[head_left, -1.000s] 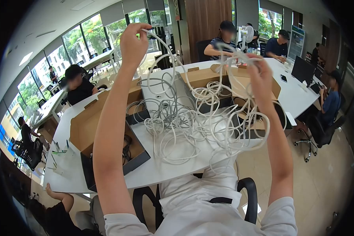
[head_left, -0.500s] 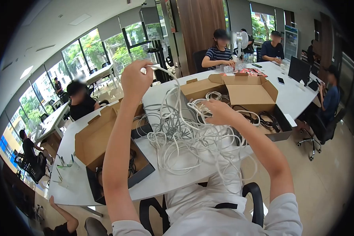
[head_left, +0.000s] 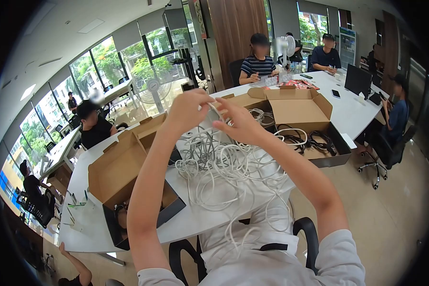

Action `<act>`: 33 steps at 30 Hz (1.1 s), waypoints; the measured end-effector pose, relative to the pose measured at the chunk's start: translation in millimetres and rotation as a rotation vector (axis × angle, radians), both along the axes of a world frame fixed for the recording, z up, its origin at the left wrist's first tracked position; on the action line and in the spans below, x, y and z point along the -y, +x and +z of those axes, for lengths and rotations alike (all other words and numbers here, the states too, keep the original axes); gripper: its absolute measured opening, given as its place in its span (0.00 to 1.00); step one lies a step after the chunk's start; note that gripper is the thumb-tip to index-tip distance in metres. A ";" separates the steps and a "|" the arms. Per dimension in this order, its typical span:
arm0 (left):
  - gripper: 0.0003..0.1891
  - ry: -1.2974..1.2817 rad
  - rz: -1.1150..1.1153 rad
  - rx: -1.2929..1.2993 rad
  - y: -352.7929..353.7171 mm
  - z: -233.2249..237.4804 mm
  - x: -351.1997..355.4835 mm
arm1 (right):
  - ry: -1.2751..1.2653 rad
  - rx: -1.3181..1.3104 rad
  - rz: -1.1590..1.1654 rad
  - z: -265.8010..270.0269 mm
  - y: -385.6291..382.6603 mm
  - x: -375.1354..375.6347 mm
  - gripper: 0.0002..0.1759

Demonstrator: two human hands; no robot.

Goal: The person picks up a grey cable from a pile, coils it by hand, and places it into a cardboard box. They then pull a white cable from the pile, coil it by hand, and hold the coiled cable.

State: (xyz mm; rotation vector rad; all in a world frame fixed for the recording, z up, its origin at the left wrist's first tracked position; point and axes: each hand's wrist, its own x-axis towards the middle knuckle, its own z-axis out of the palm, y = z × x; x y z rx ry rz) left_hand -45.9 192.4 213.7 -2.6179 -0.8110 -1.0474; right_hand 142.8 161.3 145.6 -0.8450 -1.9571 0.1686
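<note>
My left hand [head_left: 189, 113] is raised above the table, fingers closed on a white cable [head_left: 215, 110]. Close beside it, my right hand [head_left: 239, 123] has its thumb and fingers curled around the same cable; the exact contact is partly hidden. Below both hands lies a large tangle of white and grey cables [head_left: 219, 168] on the white table [head_left: 178, 228]. Some loops hang over the front edge onto my lap.
Open cardboard boxes with cables inside stand at left [head_left: 113, 174] and right [head_left: 298, 107]. A pen holder [head_left: 81, 209] is near the left edge. A monitor [head_left: 358, 80] and phone [head_left: 335, 93] lie farther right. Several people sit around.
My left hand has come down and to the right. My right hand has left the tangle and moved up and left, beside my left hand. More cable now hangs over my lap.
</note>
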 end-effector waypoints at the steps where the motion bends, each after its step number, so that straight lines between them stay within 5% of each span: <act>1: 0.11 -0.013 -0.008 0.004 4.6 -2.2 3.0 | 0.022 0.007 -0.038 2.5 -2.7 -3.0 0.29; 7: 0.21 -0.174 -0.032 0.317 6.5 -30.6 34.3 | 0.121 -0.127 -0.182 -8.0 6.5 -11.2 0.14; 13: 0.23 -0.256 0.070 -0.023 -14.2 -94.1 35.7 | -0.216 -0.523 0.014 -11.7 32.7 -11.4 0.10; 17: 0.17 -0.310 0.049 0.244 -38.3 -128.5 -22.8 | -0.220 -0.771 0.036 -19.7 43.6 -15.3 0.10; 20: 0.16 -0.839 0.016 0.637 -40.6 -105.4 -0.4 | -0.280 -0.959 0.046 -32.9 52.8 -12.5 0.10; 25: 0.21 -0.658 -0.001 0.896 -54.4 -116.1 -14.6 | -0.467 -1.120 -0.008 -73.4 73.5 -9.2 0.09; 33: 0.19 -0.811 -0.125 1.151 -50.2 -104.7 -5.3 | -0.685 -1.605 0.511 -88.7 122.0 -7.4 0.03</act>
